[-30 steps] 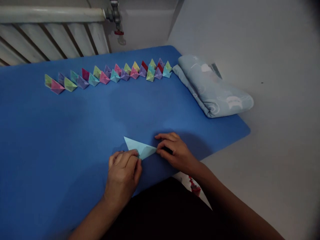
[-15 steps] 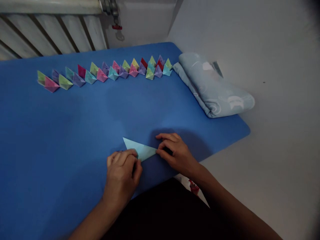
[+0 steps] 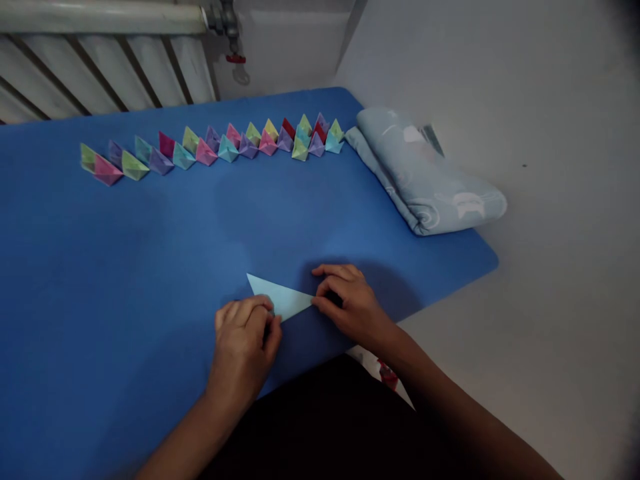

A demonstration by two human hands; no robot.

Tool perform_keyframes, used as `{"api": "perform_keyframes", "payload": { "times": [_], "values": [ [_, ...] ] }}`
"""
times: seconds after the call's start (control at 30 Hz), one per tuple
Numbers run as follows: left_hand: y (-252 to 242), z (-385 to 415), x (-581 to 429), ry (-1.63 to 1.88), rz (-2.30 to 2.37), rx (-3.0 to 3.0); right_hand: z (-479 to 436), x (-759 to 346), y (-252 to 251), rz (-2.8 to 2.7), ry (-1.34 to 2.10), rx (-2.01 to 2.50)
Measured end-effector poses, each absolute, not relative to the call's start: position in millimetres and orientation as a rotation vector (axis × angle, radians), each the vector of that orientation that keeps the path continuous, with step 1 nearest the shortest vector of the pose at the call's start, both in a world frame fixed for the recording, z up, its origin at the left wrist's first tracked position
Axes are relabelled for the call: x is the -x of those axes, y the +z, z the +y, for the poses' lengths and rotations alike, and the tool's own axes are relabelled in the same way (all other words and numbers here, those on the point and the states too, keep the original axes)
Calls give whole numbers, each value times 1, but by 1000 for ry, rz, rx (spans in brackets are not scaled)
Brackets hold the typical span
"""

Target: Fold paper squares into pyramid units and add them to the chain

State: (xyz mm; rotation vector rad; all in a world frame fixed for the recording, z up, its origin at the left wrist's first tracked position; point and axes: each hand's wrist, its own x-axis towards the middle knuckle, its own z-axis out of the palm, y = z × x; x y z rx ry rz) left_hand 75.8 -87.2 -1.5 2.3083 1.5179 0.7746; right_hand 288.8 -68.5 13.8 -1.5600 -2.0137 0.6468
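Below centre: two hands on a folded paper triangle

Just below the middle of the frame, a pale blue paper triangle (image 3: 281, 299) lies flat on the blue foam mat (image 3: 150, 253), its long point aimed toward the upper left; both hands meet it from the lower edge of the frame. The left hand (image 3: 245, 340) is loosely curled, knuckles up, its fingertips resting on the triangle's near corner; whether they pinch the paper or only press it down cannot be told. The right hand (image 3: 350, 307) sits at the triangle's right tip, thumb and forefinger closed together on that tip, the other fingers bent and resting on the mat.

Across the upper left and upper centre, a curving row of small folded paper shapes (image 3: 215, 147) in pink, green, purple, turquoise and red stands on the mat, well apart from the hands; at the row's right end, a rolled pale blue patterned cloth (image 3: 425, 180) lies along the mat's right edge. Along the top left runs a white ribbed radiator (image 3: 100, 67), with a red-handled valve (image 3: 235, 59) beside it; a pale grey floor (image 3: 550, 267) fills the right side.
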Motion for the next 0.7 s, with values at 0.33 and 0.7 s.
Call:
{"api": "perform_keyframes", "payload": {
  "times": [0.33,0.7],
  "values": [
    [-2,-88,-68,658,1410,-2554,-66,-295,15,-1967,668,1661],
    [4,-95,-72,511,1379,-2835,-103,-286,21,-2465,445,1357]
  ]
}}
